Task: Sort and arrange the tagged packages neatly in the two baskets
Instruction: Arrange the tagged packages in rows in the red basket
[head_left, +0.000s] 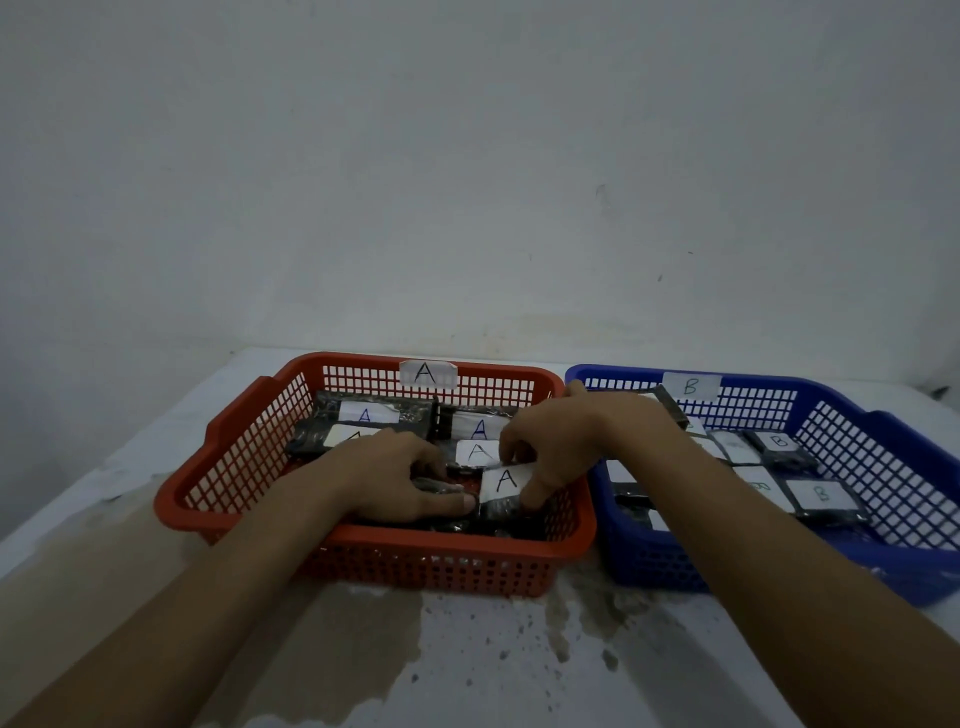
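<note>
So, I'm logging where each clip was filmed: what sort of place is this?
Probably a bare room set up for a sorting exercise: plain scuffed white wall, stained white table, and a red basket and blue basket labelled A and B, holding tagged packages.

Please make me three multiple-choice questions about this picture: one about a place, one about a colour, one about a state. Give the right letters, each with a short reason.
1. The left hand and the right hand are:
A. on the bare table
B. against the wall
C. inside the red basket

2. The basket with the B tag is:
A. red
B. blue
C. green

3. The right hand:
A. pinches an A-tagged package
B. lies flat on the table
C. hangs empty in the air

Answers:
1 C, both hands reach in over its rim.
2 B, its mesh walls are blue.
3 A, thumb and fingers close on the package's edges.
</note>
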